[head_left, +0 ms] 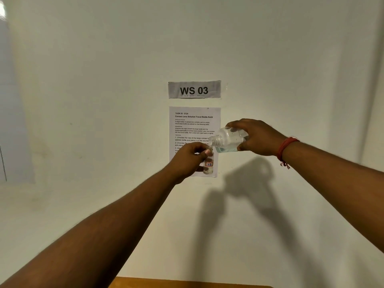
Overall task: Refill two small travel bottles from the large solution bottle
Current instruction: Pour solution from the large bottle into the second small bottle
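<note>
My left hand [190, 157] grips a small clear travel bottle [208, 166] upright in front of the wall; the bottle bears a red-framed label reading 17B and has a little liquid at its bottom. My right hand [256, 138] holds the large clear solution bottle [227, 141] tipped to the left, uncapped, its threaded neck touching the small bottle's mouth. Pale blue liquid lies along the large bottle's lower side. No second travel bottle or cap is in view.
Both arms are raised before a white wall carrying a "WS 03" sign [194, 89] and a printed task sheet [194, 125]. A strip of wooden table edge [187, 282] shows at the bottom. A red thread band [285, 148] circles my right wrist.
</note>
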